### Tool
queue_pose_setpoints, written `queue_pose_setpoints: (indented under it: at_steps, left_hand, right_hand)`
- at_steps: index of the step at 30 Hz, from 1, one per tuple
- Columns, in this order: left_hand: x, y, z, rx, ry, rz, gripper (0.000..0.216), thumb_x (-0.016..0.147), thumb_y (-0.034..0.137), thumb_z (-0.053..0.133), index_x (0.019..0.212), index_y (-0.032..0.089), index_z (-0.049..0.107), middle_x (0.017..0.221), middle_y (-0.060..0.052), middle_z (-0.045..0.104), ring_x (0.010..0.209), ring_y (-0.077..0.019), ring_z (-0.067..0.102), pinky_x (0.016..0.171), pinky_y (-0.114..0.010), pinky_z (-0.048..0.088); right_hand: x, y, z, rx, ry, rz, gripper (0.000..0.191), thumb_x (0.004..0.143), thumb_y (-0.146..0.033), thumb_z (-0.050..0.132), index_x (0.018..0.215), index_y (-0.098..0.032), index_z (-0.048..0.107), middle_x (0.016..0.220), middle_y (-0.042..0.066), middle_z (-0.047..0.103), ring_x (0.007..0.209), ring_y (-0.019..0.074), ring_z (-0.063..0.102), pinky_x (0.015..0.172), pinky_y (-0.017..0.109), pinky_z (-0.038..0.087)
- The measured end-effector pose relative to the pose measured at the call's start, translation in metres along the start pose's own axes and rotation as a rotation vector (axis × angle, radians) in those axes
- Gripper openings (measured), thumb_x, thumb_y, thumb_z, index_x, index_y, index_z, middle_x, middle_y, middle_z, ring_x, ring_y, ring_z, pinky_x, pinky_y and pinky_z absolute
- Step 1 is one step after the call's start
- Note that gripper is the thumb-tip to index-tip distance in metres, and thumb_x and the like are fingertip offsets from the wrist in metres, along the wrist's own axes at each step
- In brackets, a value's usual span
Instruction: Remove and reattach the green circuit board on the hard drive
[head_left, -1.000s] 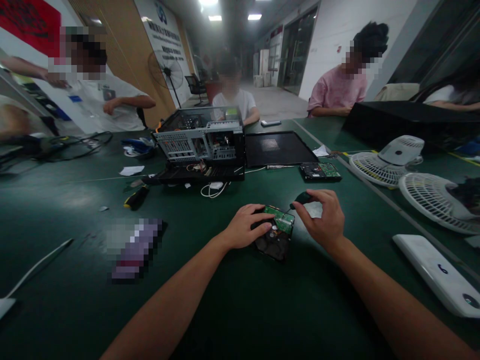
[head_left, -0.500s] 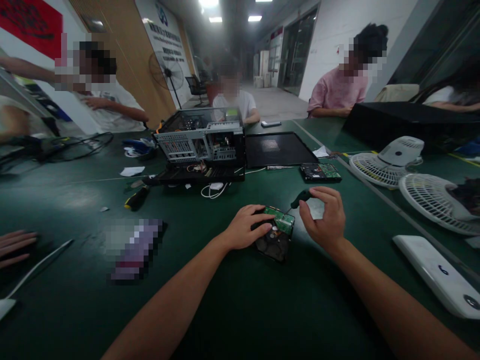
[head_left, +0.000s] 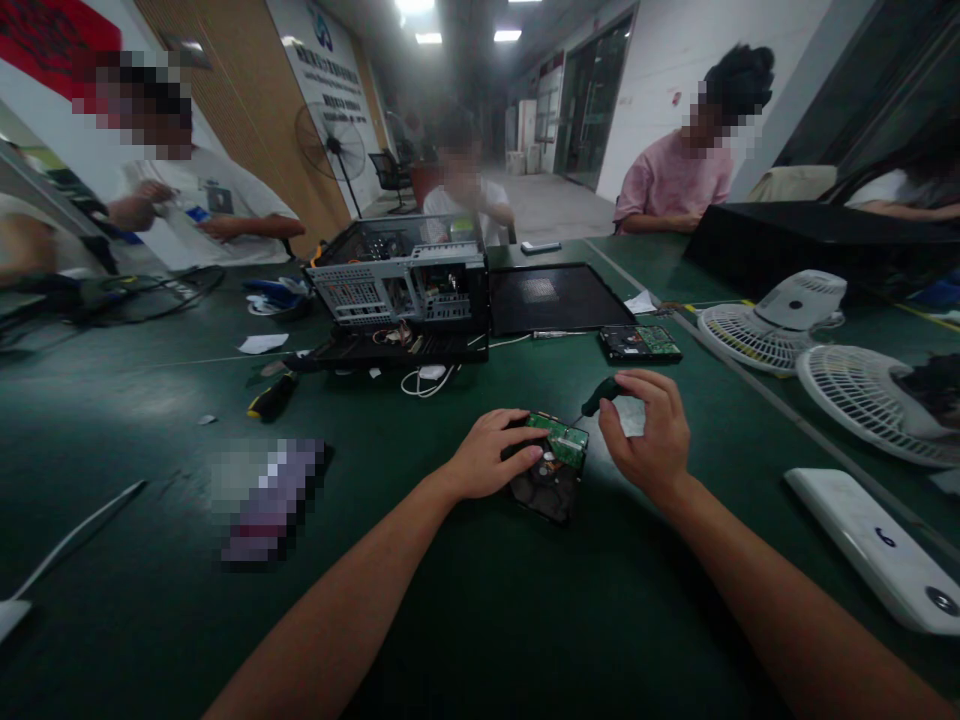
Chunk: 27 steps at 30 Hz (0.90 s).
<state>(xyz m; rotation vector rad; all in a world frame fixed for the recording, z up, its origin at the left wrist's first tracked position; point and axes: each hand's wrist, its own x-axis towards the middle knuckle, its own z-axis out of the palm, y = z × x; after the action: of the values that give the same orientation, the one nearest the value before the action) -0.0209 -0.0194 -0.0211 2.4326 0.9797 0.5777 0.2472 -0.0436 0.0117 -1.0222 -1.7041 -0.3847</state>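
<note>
A hard drive (head_left: 546, 490) with a green circuit board lies on the green table in front of me. My left hand (head_left: 495, 452) grips it from the left, fingers across its upper side and part of the board. My right hand (head_left: 654, 430) is closed on the dark handle of a screwdriver (head_left: 600, 398). The screwdriver slants down to the left, and its tip meets the board near the drive's upper right edge. Whether the tip sits in a screw is too small to tell. Farther back lies a second hard drive (head_left: 641, 345), also board side up.
An opened computer case (head_left: 397, 290) stands beyond my hands, its black side panel (head_left: 555, 298) lying beside it. White fan parts (head_left: 757, 335) and a white casing (head_left: 877, 545) are at right. At left are a yellow-black screwdriver (head_left: 271, 397) and a blurred purple object (head_left: 277, 500). Several people sit around.
My hands, the hard drive and the screwdriver look almost unchanged. At the left, another person's hand has left the table edge. The person at upper left has lowered an outstretched arm.
</note>
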Motion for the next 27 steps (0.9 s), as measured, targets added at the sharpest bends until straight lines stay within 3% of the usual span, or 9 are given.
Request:
queue_pose_setpoints:
  at_steps: [5,18,24,27]
  left_hand:
    - [-0.0003,-0.0009,0.0009,-0.001,-0.001,0.004,0.043,0.105,0.055,0.047,0.141,0.038,0.062,0.155,-0.004,0.051,0.144,-0.0281,0.044,0.12,-0.055,0.034]
    - [-0.0004,-0.0019,0.0018,-0.002,-0.007,-0.009,0.044,0.105,0.057,0.046,0.142,0.039,0.062,0.155,-0.004,0.051,0.145,-0.0282,0.042,0.12,-0.054,0.034]
    - [-0.0003,-0.001,0.0007,-0.002,-0.005,-0.006,0.044,0.104,0.055,0.048,0.141,0.038,0.063,0.155,-0.004,0.051,0.144,-0.028,0.043,0.121,-0.053,0.033]
    - [-0.0003,-0.0007,0.0004,-0.004,-0.002,-0.009,0.043,0.104,0.055,0.048,0.141,0.038,0.063,0.155,-0.004,0.051,0.144,-0.0281,0.043,0.121,-0.054,0.034]
  right_hand:
    - [-0.0024,0.0013,0.0035,0.035,-0.011,0.046,0.044,0.088,-0.021,0.072,0.129,-0.023,0.055,0.116,0.011,0.068,0.107,0.0268,0.069,0.091,0.048,0.06]
    - [0.0033,-0.0058,-0.002,-0.069,-0.004,-0.004,0.042,0.087,-0.024,0.075,0.125,-0.022,0.058,0.102,0.007,0.064,0.094,0.0228,0.066,0.082,0.042,0.06]
    - [-0.0012,-0.0025,0.0025,0.055,-0.022,0.023,0.047,0.086,-0.023,0.076,0.128,-0.024,0.054,0.119,0.011,0.067,0.106,0.0256,0.069,0.083,0.043,0.063]
    - [-0.0047,-0.0029,0.0039,0.082,-0.042,0.063,0.05,0.088,-0.021,0.072,0.133,-0.024,0.051,0.123,0.011,0.069,0.101,0.0238,0.073,0.084,0.042,0.063]
